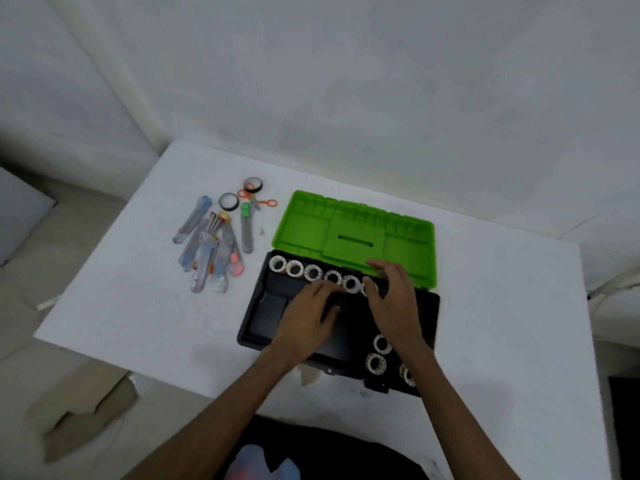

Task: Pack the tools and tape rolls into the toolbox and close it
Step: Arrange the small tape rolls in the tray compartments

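Your left hand [309,308] rests spread in the black toolbox [266,317] while your right hand [391,292] pinches the sixth tape roll [367,288] (row's end); crowd it and the upright row [313,271] may topple

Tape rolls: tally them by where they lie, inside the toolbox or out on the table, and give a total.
Back row of the toolbox: 6, first at, last partly hidden by the right hand
Front right of the toolbox: 3, one at
Table, black-edged rolls: 2, and
Total: 11
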